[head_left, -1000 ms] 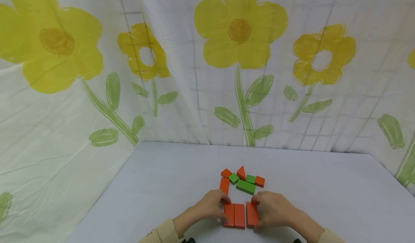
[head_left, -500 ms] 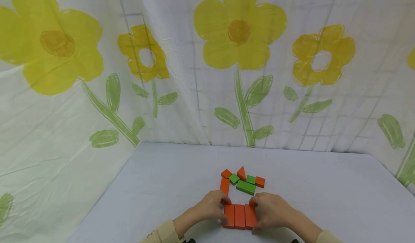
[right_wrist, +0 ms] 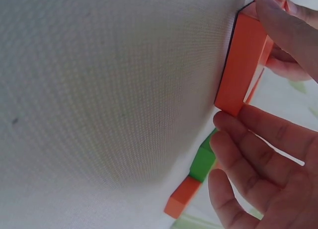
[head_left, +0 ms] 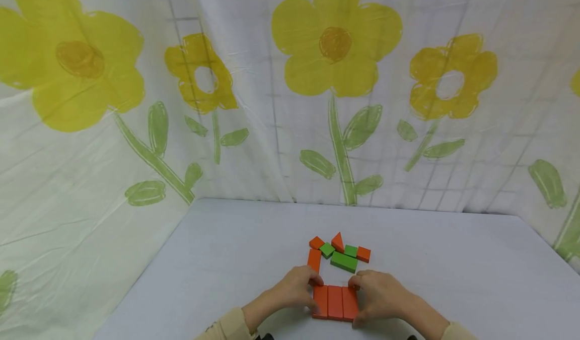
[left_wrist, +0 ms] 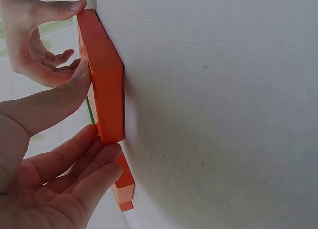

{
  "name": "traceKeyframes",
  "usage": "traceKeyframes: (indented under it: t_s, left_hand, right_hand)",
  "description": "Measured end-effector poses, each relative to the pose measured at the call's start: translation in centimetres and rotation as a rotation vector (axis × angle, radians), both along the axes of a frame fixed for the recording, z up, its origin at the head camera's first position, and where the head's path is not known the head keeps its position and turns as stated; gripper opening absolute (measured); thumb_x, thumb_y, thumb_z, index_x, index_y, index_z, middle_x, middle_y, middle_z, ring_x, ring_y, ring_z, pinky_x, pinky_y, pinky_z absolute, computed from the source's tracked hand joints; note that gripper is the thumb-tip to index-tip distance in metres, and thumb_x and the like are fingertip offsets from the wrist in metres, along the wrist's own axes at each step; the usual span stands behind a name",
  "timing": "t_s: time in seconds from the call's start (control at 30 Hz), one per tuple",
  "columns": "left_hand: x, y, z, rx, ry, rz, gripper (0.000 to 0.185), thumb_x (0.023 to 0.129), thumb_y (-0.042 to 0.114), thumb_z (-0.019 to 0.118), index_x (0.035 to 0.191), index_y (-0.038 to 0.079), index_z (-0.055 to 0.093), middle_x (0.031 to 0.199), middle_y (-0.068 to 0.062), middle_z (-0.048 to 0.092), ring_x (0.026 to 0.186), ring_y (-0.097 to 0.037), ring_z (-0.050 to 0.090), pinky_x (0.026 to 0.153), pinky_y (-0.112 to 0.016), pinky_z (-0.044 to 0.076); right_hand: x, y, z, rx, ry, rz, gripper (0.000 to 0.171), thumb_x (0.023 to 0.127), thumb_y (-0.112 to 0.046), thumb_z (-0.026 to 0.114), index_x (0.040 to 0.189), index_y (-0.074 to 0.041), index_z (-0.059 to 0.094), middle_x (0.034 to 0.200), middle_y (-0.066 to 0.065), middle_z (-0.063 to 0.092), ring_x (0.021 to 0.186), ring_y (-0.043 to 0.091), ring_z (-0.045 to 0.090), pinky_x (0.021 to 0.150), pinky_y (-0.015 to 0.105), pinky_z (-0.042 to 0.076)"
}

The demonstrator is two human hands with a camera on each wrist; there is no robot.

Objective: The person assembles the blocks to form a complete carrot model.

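Observation:
Three red rectangular blocks lie flat side by side on the table in the head view: a left block (head_left: 320,302), a middle block (head_left: 335,302) and a right block (head_left: 350,303). My left hand (head_left: 292,289) pinches the left block by its two ends, thumb at the near end and fingers at the far end, as the left wrist view shows. On the other side, my right hand (head_left: 384,295) grips the right block (right_wrist: 242,60) the same way. The long sides of the blocks meet, with only thin seams between them.
Beyond the hands lie an orange-red bar (head_left: 314,260), a long green block (head_left: 343,262), a red triangle (head_left: 337,242) and several small green and orange blocks. A flower-printed cloth (head_left: 254,148) hangs behind the white table (head_left: 217,249).
My right hand has moved left with the right red block, and the gap between it and the middle block has closed. The left hand has stayed in place.

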State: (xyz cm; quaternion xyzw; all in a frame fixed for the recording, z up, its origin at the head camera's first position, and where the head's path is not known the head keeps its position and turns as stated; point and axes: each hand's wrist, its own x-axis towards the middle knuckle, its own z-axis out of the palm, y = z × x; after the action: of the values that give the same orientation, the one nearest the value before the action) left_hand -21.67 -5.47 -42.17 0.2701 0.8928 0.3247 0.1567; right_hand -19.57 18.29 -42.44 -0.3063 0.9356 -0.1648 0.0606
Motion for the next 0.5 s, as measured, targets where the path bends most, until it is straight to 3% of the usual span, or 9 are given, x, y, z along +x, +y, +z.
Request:
traceKeyframes:
  t_s: [0.5]
  left_hand:
    - [-0.04, 0.49, 0.05, -0.021, -0.021, 0.005, 0.037, 0.068, 0.006, 0.087, 0.100, 0.004, 0.071, 0.087, 0.006, 0.058, 0.081, -0.004, 0.051, 0.076, -0.021, 0.046]
  right_hand:
    - [0.07, 0.20, 0.00, 0.023, 0.017, 0.008, 0.061, 0.060, -0.047, 0.088, 0.101, -0.008, 0.068, 0.086, -0.009, 0.060, 0.075, 0.003, 0.052, 0.066, 0.028, 0.050]
